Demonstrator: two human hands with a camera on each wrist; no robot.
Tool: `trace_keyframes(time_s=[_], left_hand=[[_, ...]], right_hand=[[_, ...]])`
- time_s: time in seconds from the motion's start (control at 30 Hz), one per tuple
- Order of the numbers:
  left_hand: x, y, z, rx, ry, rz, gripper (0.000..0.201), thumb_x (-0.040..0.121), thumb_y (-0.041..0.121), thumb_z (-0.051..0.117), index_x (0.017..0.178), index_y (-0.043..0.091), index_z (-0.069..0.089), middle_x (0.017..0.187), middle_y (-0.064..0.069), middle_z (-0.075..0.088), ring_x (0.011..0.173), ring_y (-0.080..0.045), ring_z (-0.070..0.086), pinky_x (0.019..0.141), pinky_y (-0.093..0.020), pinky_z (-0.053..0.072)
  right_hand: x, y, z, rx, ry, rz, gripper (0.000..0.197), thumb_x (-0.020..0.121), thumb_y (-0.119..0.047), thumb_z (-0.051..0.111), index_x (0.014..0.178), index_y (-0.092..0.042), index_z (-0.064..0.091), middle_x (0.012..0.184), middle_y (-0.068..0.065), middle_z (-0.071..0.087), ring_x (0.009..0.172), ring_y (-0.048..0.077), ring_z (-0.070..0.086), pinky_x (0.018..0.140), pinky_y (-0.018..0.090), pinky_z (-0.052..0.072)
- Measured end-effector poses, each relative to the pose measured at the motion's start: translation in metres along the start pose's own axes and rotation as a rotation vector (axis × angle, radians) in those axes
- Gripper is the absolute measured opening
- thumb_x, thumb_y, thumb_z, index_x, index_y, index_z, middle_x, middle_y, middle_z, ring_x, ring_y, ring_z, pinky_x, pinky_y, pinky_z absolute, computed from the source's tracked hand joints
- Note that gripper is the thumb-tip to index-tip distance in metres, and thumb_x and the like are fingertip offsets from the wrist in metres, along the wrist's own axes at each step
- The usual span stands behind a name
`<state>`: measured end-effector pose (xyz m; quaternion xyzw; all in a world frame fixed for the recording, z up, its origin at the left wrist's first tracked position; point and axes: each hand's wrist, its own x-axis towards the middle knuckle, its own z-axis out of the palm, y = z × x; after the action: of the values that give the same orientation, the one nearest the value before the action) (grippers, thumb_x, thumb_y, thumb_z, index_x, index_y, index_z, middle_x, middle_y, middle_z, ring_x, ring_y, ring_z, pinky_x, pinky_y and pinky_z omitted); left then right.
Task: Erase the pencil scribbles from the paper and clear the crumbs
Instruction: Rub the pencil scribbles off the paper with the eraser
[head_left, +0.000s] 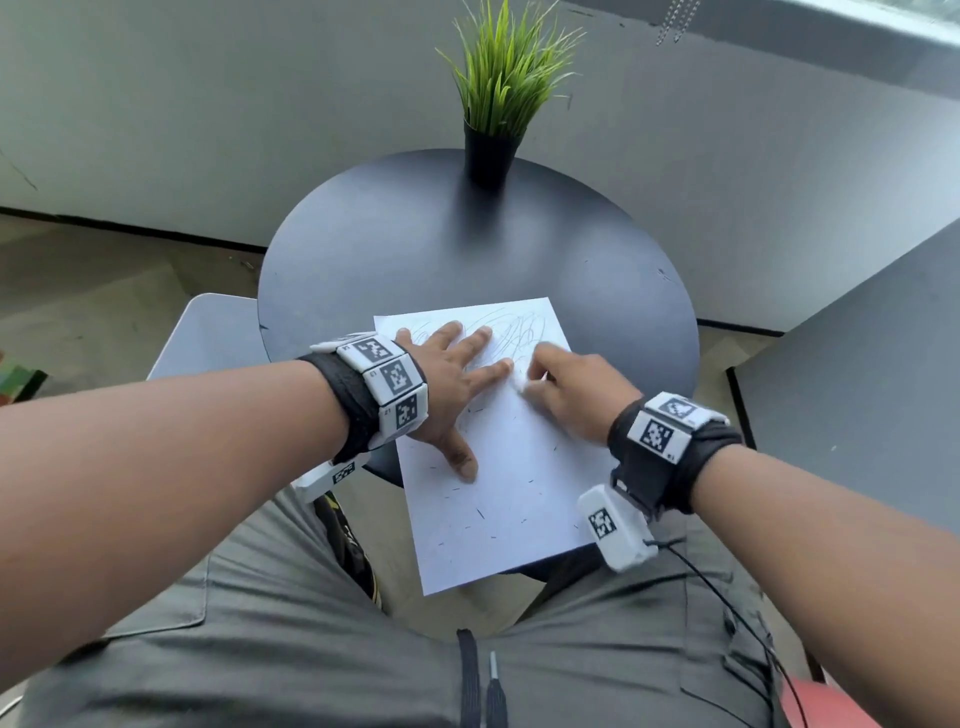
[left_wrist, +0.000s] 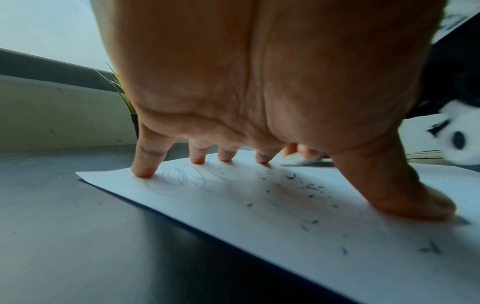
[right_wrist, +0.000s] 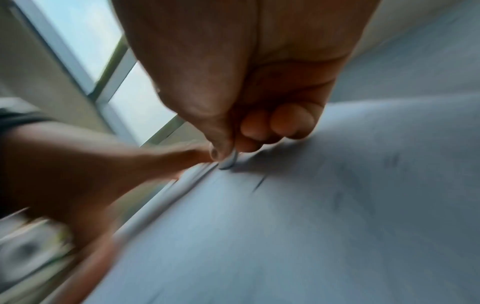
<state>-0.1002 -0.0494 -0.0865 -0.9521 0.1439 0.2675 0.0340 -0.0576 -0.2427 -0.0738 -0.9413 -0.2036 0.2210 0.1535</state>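
A white sheet of paper (head_left: 509, 499) lies on the round dark table (head_left: 415, 249), its near end hanging over the table edge. Faint pencil scribbles (head_left: 511, 332) cover its far part, and dark eraser crumbs (head_left: 480, 514) are scattered over its near part. My left hand (head_left: 452, 384) lies flat on the paper with spread straight fingers (left_wrist: 144, 164), pressing it down. My right hand (head_left: 566, 395) pinches a small white eraser (head_left: 521, 383) between thumb and fingers and holds it against the paper beside my left index finger. The right wrist view is blurred; the eraser (right_wrist: 230, 160) shows there at the thumb tip.
A potted grass plant (head_left: 496, 130) stands at the table's far edge. A light chair seat (head_left: 213, 332) sits to the left and a grey panel (head_left: 857, 374) to the right. My lap in grey trousers (head_left: 311, 649) lies under the paper's overhanging end.
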Motion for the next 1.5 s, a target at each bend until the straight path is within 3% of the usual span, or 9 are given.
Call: trace_keyframes(time_s=[0.1,0.23,0.4,0.53,0.7,0.83,1.17,1.33,1.5], left_hand=[[-0.001,0.000,0.001,-0.008,0.000,-0.002,0.138,0.053,0.090,0.066,0.156,0.039,-0.011,0.165,0.000,-0.021,0.152,-0.032,-0.014,0.113,-0.069,0.018],[0.001,-0.001,0.003,-0.018,0.010,0.000,0.139,0.053,0.088,0.068,0.156,0.040,-0.011,0.165,0.000,-0.022,0.152,-0.032,-0.015,0.113,-0.069,0.016],[0.002,-0.001,0.003,-0.006,-0.002,0.002,0.139,0.052,0.092,0.065,0.156,0.039,-0.012,0.165,0.000,-0.022,0.152,-0.032,-0.015,0.113,-0.070,0.016],[0.001,-0.001,0.003,-0.003,0.009,0.003,0.138,0.053,0.089,0.067,0.156,0.039,-0.011,0.165,-0.001,-0.022,0.152,-0.032,-0.014,0.113,-0.069,0.017],[0.001,-0.003,0.005,-0.002,0.010,0.012,0.138,0.053,0.092,0.063,0.155,0.039,-0.013,0.164,0.000,-0.023,0.152,-0.031,-0.014,0.114,-0.068,0.017],[0.001,-0.003,0.005,-0.022,0.026,0.010,0.138,0.052,0.092,0.064,0.156,0.040,-0.012,0.164,0.001,-0.023,0.152,-0.029,-0.015,0.115,-0.067,0.016],[-0.022,-0.015,0.022,-0.087,0.071,-0.013,0.131,0.054,0.100,0.049,0.154,0.042,-0.013,0.164,0.000,-0.023,0.151,-0.028,-0.019,0.119,-0.061,0.007],[-0.021,-0.014,0.023,-0.083,0.052,-0.025,0.134,0.051,0.099,0.051,0.153,0.042,-0.017,0.163,0.000,-0.027,0.151,-0.028,-0.021,0.113,-0.071,0.008],[-0.020,-0.014,0.022,-0.079,0.044,-0.036,0.137,0.048,0.100,0.053,0.153,0.044,-0.016,0.163,0.001,-0.025,0.151,-0.027,-0.020,0.109,-0.075,0.008]], right_hand=[[0.000,0.003,-0.001,0.018,0.086,0.068,0.020,0.095,-0.038,0.053,0.095,-0.019,0.049,0.092,0.011,0.064,0.083,0.031,0.059,0.068,0.034,0.044],[-0.027,-0.024,0.028,-0.010,-0.138,-0.135,0.016,0.097,-0.037,0.051,0.100,-0.021,0.049,0.096,0.007,0.063,0.082,0.026,0.055,0.071,0.033,0.043],[-0.003,-0.007,0.007,0.047,0.097,0.055,0.019,0.096,-0.038,0.049,0.100,-0.020,0.046,0.093,0.012,0.061,0.085,0.034,0.058,0.073,0.037,0.047],[-0.031,-0.027,0.032,-0.048,-0.185,-0.209,0.013,0.098,-0.035,0.049,0.103,-0.023,0.048,0.096,0.009,0.065,0.085,0.032,0.057,0.075,0.039,0.048],[-0.008,-0.010,0.010,0.023,0.044,0.012,0.016,0.096,-0.039,0.049,0.099,-0.023,0.047,0.098,0.010,0.064,0.084,0.030,0.058,0.074,0.036,0.049],[-0.020,-0.024,0.024,0.010,-0.109,-0.106,0.015,0.095,-0.039,0.051,0.100,-0.026,0.048,0.098,0.008,0.065,0.086,0.028,0.059,0.077,0.036,0.049],[0.003,0.009,0.001,0.170,0.059,0.124,0.017,0.091,-0.042,0.060,0.093,-0.026,0.054,0.085,0.002,0.065,0.079,0.023,0.062,0.070,0.032,0.049],[-0.030,-0.033,0.036,0.109,-0.120,-0.072,0.015,0.095,-0.043,0.052,0.098,-0.028,0.051,0.095,0.004,0.066,0.086,0.025,0.060,0.077,0.036,0.049],[0.000,-0.021,0.013,0.176,0.076,0.076,0.014,0.093,-0.038,0.057,0.096,-0.024,0.053,0.091,0.005,0.066,0.084,0.025,0.060,0.071,0.031,0.047]])
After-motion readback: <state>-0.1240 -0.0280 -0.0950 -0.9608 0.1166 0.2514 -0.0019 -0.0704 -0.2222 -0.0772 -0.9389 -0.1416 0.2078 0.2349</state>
